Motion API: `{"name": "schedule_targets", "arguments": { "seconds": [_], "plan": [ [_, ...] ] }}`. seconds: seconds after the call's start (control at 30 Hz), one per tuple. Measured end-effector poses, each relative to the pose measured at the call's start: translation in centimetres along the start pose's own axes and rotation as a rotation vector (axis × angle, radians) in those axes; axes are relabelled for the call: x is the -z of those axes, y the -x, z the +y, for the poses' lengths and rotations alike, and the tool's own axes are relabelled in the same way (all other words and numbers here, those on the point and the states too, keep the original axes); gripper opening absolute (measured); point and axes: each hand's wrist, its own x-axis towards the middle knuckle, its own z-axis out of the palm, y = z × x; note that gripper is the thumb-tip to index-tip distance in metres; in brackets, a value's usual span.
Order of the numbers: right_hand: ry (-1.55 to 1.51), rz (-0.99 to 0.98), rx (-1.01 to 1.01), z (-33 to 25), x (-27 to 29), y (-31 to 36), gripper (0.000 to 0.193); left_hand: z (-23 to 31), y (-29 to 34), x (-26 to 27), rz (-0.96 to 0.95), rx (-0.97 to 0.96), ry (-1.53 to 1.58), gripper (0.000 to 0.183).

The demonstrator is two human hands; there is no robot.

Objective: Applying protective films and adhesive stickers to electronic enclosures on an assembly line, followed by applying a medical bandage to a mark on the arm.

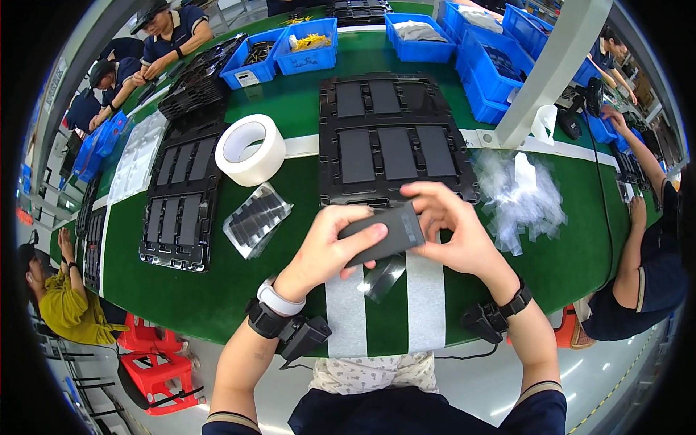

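Note:
My left hand (328, 245) grips a dark grey flat rectangular block (388, 235), its thumb lying across the upper face. The block is tilted, with small faint print near its right end. At that end is my right hand (455, 230), its fingers curved and spread apart; whether a fingertip touches the block is hard to tell. Beneath the block, a piece of clear film (383, 278) lies over two white strips (426, 308) on the green table (290, 312). Just beyond my hands, a black tray (330, 163) holds several similar dark blocks.
To the left are a white tape roll (272, 156), a packet of dark-striped film (255, 223) and another black tray (203, 246) of blocks. A heap of clear film pieces (518, 199) lies right, near a grey post (540, 87). Blue bins (308, 64) line the back; people work around.

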Motion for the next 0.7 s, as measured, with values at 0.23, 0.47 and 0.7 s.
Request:
{"name": "schedule_targets", "arguments": {
  "seconds": [0.23, 0.47, 0.7],
  "plan": [
    [0.025, 0.041, 0.232, 1.4, 0.2, -0.1, 0.017, -0.6, 0.1, -0.6, -0.151, 0.046, 0.064, 0.048],
    [-0.085, 0.141, 0.113, 1.0, 0.0, 0.1, 0.046, -1.3, -0.3, -0.9, -0.073, -0.07, 0.044, 0.034],
    [-0.233, 0.068, 0.069, 0.3, 0.1, 0.0, 0.046, -0.8, 0.0, -0.7, -0.049, -0.062, 0.028, 0.036]
  ]
}}
